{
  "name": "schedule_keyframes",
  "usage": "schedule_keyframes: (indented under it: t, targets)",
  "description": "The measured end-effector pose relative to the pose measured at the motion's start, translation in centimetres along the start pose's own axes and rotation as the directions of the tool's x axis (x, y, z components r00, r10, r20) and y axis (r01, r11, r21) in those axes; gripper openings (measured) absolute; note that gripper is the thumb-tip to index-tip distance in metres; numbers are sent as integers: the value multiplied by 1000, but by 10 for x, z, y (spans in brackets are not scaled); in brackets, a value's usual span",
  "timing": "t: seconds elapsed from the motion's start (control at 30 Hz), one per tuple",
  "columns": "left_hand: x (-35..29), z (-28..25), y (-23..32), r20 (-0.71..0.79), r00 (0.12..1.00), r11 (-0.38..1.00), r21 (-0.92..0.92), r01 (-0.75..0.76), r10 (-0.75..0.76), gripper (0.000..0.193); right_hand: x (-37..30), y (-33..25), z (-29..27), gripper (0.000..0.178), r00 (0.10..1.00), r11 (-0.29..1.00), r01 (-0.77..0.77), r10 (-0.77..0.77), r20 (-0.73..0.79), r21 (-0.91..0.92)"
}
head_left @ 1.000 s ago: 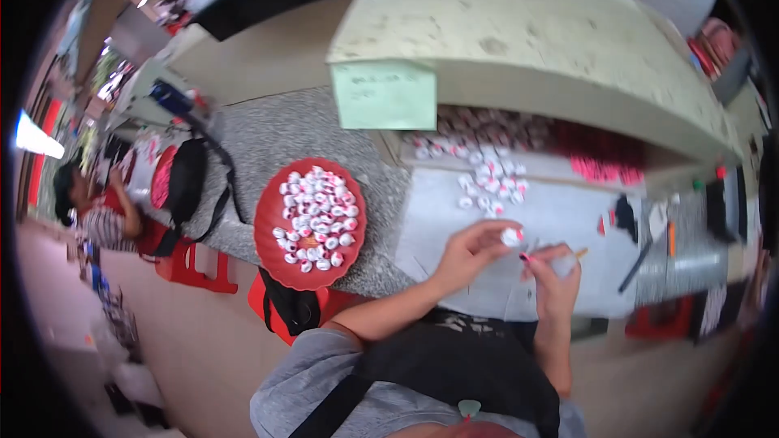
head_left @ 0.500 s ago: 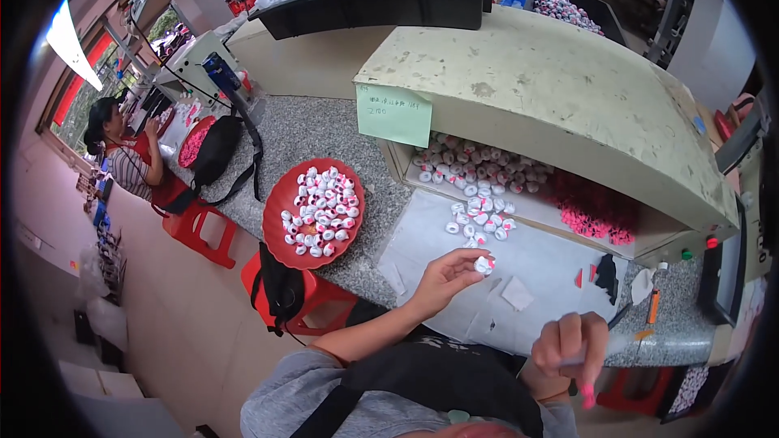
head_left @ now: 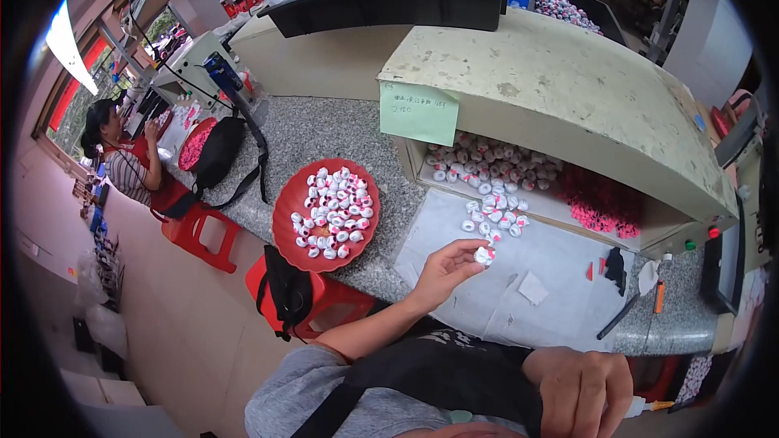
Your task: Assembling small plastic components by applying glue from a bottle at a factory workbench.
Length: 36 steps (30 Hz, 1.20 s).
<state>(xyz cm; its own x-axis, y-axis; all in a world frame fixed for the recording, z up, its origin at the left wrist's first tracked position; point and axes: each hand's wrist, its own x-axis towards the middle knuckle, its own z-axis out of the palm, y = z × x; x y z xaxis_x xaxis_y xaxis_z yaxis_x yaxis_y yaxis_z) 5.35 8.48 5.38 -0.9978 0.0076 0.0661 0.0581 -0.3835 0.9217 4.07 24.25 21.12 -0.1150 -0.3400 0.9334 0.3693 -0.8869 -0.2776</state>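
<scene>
centrally, a small white-and-pink piece (head_left: pixel 484 256) is pinched between the thumb and fingertips of the person's left hand (head_left: pixel 448 270). it appears to be lifted over the left part of a white sheet (head_left: pixel 560 312), which covers the front middle of the speckled grey desk (head_left: pixel 324 130). the piece is rounded, and it looks light and perhaps a little soft, so a gentle grip on its outer sides should hold it without squashing it. its surface may be smooth enough to slip; the picture cannot confirm that.

the person's right hand (head_left: pixel 586 389) is in front of the desk's front edge, low in the view, its fingers curled inward. a white bottle with an amber tip (head_left: pixel 641 408) juts from its right side and seems to be gripped, though the fingertips are hidden.

just beyond the held piece, loose matching pieces (head_left: pixel 492 215) lie near the sheet's back edge. behind them stands a cream open-fronted box (head_left: pixel 519 57), with more such pieces inside and bright pink ones (head_left: pixel 604 215) toward its right end. a green note (head_left: pixel 419 113) hangs at its front left corner.

left of the sheet, a red dish (head_left: pixel 281 223) of similar pieces sits at the desk's front edge. farther left, a co-worker (head_left: pixel 130 150) sits on a red stool (head_left: pixel 199 235).
</scene>
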Motion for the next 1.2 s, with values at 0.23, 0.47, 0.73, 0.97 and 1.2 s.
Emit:
schedule_keyframes:
  t: [0.23,0.47,0.73,0.97,1.2]
  targets:
    - [4,4,2,43,999,1000,-23,2,-1,32,-3,0,0,6,997,996,64,-61,42,-65]
    - [10,4,-2,67,998,999,-44,-1,4,32,-14,1,-4,10,1000,999,22,-23,-17,-26]
    - [18,9,11,56,998,998,-57,-20,23,31,-93,9,-50,10,321,784,-578,-39,-946,-228]
    - [16,2,1,120,988,979,170,-114,94,29,-116,33,-52,9,246,487,-836,-77,-966,-252]
    - [16,3,-1,158,980,959,236,-158,123,30,-121,33,-54,8,253,418,-864,-122,-960,-281]
